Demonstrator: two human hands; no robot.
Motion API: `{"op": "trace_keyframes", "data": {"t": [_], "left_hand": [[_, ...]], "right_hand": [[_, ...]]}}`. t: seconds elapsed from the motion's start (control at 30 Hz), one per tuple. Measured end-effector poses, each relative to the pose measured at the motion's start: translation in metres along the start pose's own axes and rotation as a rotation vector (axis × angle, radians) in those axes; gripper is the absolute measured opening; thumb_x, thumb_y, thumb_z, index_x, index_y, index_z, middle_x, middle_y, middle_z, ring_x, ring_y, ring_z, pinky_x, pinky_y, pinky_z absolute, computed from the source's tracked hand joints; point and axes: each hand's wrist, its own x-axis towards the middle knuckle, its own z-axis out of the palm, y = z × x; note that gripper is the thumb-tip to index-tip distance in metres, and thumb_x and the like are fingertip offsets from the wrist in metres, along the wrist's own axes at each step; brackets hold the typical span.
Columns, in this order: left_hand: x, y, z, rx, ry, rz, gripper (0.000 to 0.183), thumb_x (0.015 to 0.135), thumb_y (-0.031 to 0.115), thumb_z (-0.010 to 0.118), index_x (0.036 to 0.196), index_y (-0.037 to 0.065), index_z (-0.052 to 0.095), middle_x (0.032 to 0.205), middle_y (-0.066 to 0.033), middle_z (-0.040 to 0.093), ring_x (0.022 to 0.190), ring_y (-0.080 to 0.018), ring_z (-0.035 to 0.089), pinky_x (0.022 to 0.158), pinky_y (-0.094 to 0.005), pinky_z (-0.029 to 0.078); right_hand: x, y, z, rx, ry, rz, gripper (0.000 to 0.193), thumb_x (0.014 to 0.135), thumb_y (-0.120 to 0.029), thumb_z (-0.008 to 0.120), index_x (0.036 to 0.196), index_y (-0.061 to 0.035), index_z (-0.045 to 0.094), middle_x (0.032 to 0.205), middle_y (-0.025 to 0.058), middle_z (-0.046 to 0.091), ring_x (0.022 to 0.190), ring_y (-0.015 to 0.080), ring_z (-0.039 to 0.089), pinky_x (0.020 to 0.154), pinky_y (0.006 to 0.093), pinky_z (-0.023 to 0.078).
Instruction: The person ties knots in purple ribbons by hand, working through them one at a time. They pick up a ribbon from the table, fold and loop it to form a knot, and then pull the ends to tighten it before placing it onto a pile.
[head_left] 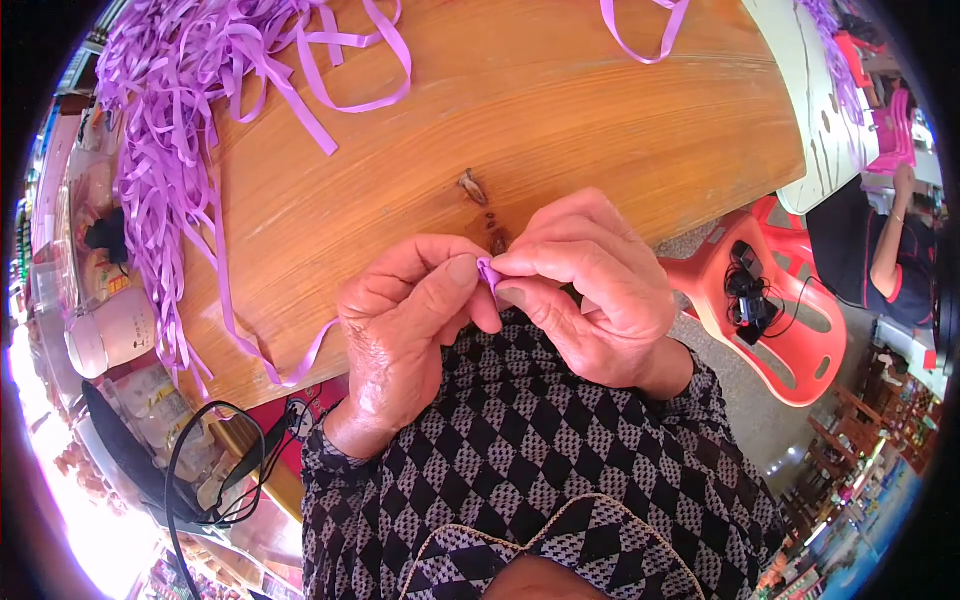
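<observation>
Over the near edge of the wooden table, my left hand [405,315] and my right hand [590,290] meet fingertip to fingertip. Between them they pinch a small folded or knotted bit of purple ribbon [487,268]. Thumb and forefinger are closed on each side of it. From behind my left hand a strand of the same ribbon [235,320] runs left along the table toward a large tangled heap of purple ribbon [165,170]. My palms hide part of what the fingers hold.
A loop of ribbon [648,50] lies at the table's [420,180] far side. Right of me, a red plastic stool [790,310] carries a black cabled device [748,295]. Another person's arm [890,250] shows beyond it. At left are a pale jar [120,330] and black cables [180,470].
</observation>
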Motion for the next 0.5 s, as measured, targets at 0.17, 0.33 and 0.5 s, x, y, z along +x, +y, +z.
{"op": "trace_keyframes", "data": {"t": [0.17,0.33,0.5], "left_hand": [[0.0001,0.0022,-0.0020,0.152,-0.018,0.044,0.015,0.085,0.011,0.060,0.092,-0.002,0.062,0.071,-0.0050,0.062,0.059,-0.0069,0.055,0.050,-0.0163,0.034],[0.0035,0.0044,-0.0026,0.197,0.036,0.004,0.010,0.081,0.008,0.063,0.083,-0.002,0.064,0.067,-0.0030,0.060,0.059,-0.0059,0.054,0.051,-0.0165,0.037],[0.0037,0.0003,-0.0068,0.143,0.072,0.016,0.008,0.080,0.005,0.063,0.081,-0.002,0.064,0.066,-0.0031,0.060,0.055,-0.0061,0.053,0.047,-0.0168,0.034]], "right_hand": [[0.0024,0.0034,-0.0008,0.079,-0.031,0.042,0.018,0.066,0.005,0.068,0.083,0.0027,0.062,0.074,0.0092,0.060,0.069,0.0231,0.054,0.061,0.0308,0.042],[0.0031,0.0031,-0.0036,0.135,-0.105,0.140,0.017,0.067,0.005,0.068,0.082,0.0031,0.063,0.075,0.0084,0.060,0.071,0.0217,0.053,0.062,0.0301,0.041],[0.0052,0.0059,-0.0028,0.168,-0.138,0.160,0.017,0.068,0.003,0.068,0.084,0.0032,0.063,0.077,0.0080,0.060,0.073,0.0210,0.053,0.062,0.0300,0.042]]}}
